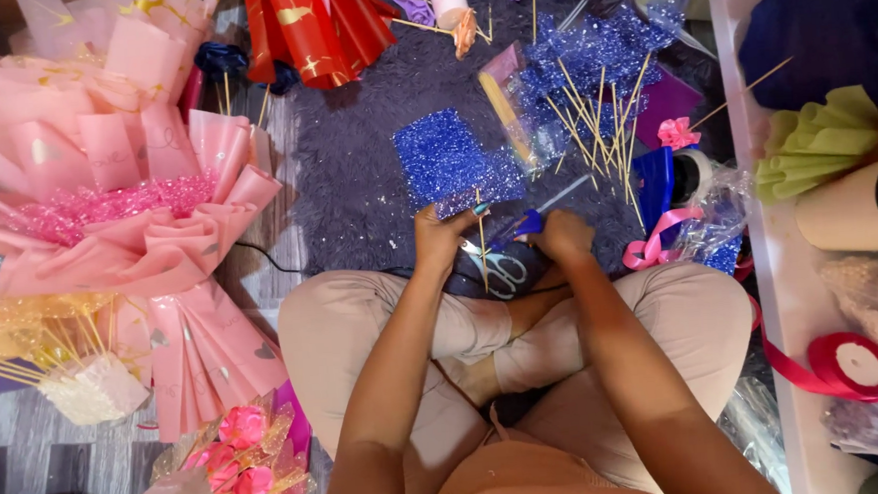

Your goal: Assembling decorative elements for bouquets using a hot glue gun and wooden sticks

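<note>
I sit cross-legged on the floor. My left hand (441,239) grips the near edge of a blue glitter sheet (452,162) together with a thin wooden stick (481,250) that runs down past my fingers. My right hand (563,234) is closed on a tool with a blue handle (525,223) and a slim metal tip pointing up right. White-handled scissors (500,271) lie in my lap just below both hands.
A large pink paper bouquet (127,208) fills the left. Red wrapping (312,28) lies at the top. Several wooden sticks (598,118) and more blue glitter material are scattered on the dark fuzzy rug (355,171). A red ribbon spool (851,366) sits on a white shelf (787,289) at right.
</note>
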